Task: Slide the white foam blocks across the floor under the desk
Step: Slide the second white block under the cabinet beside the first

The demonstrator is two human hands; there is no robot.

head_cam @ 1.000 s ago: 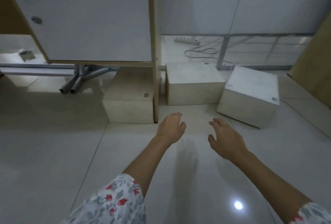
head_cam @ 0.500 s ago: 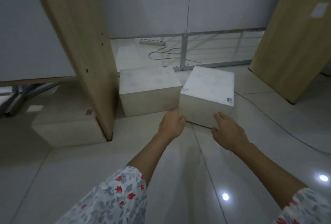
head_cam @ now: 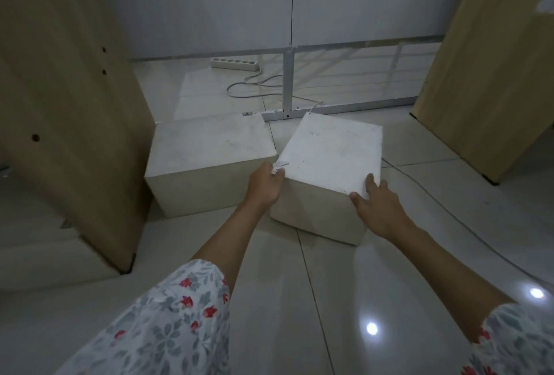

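Two white foam blocks sit on the tiled floor under the desk. The right foam block [head_cam: 331, 152] is turned at an angle, its near corner toward me. My left hand [head_cam: 265, 185] grips its near left corner, fingers curled over the top edge. My right hand [head_cam: 376, 203] presses on its near right corner, fingers spread on the top and side. The left foam block [head_cam: 209, 146] lies just beside it, against the wooden desk panel [head_cam: 72, 104]. A third foam block [head_cam: 39, 254] is mostly hidden behind that panel at the lower left.
A second wooden panel [head_cam: 485, 68] stands at the right. A metal desk frame [head_cam: 287, 89] runs behind the blocks. A power strip [head_cam: 235, 64] and its cable [head_cam: 251, 85] lie on the floor at the back. Another cable [head_cam: 449, 212] crosses the floor on the right.
The view has moved closer and to the right. Both hands went from hovering above the floor to taking hold of the right block's near corners.
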